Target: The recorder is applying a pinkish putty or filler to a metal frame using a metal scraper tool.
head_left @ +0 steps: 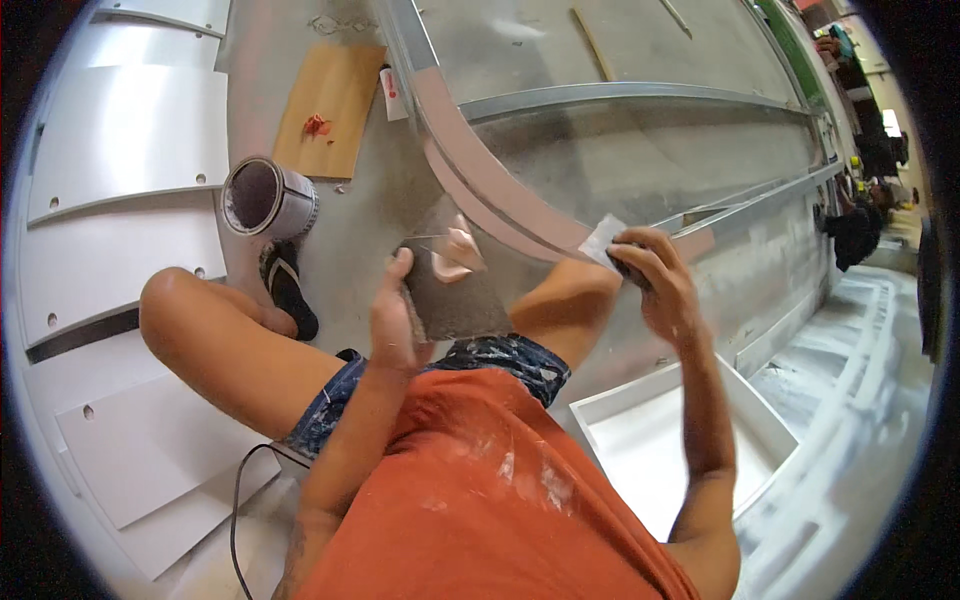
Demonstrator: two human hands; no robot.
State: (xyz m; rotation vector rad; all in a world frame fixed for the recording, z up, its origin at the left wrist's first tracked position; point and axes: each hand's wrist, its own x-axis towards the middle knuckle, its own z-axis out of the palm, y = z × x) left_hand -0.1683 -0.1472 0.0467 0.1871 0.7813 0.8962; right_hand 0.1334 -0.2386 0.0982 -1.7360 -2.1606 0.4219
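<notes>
My left hand (393, 318) grips a flat grey-brown putty board (455, 308), its thumb over the near edge. A smear of pinkish putty (456, 252) lies on the board's far part. In my right hand (660, 280) is a putty scraper (602, 240) with a pale blade, fingers bent over its dark grip. Its blade is at the curved metal frame (495, 190), by the end of a pink-filled stretch. I cannot tell whether the blade touches the frame. The frame curves away between my two hands, with two pink bands along it.
An open can (298, 205) stands beyond my left foot, near a wooden board (345, 85) bearing red scraps. A red-and-white tube (391, 93) lies beside that. White panels (130, 130) line the left. A white tray (600, 425) is by my right arm; a black cable (236, 510) runs lower left.
</notes>
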